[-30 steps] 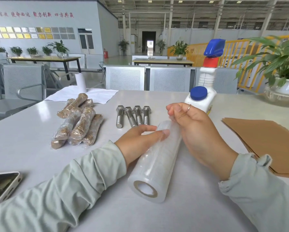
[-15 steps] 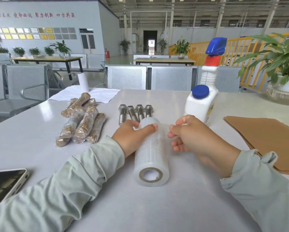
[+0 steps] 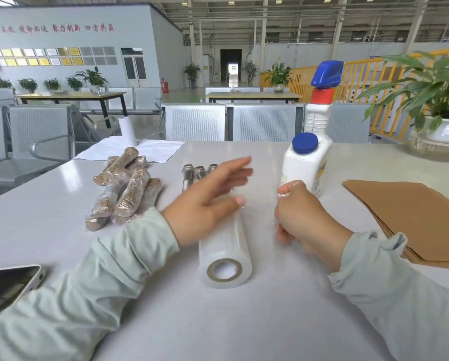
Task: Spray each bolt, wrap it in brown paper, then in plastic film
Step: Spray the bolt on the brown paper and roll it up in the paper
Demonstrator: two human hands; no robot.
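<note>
With the left hand (image 3: 207,201) flat and open on the film roll (image 3: 224,246) beneath it, the right hand (image 3: 300,217) pinching the film's free edge just beside should probably pull evenly, bare bolts (image 3: 194,173) waiting beyond the left fingers.

film roll (image 3: 224,246) glossy clear plastic, cardboard core; bolts (image 3: 192,173) shiny metal; paper (image 3: 411,217) matt brown; table (image 3: 49,217) smooth, glossy

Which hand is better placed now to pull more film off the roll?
The right hand: it already pinches the loose film edge beside the film roll. The left hand lies open across the roll's far part, well placed to steady it.
</note>
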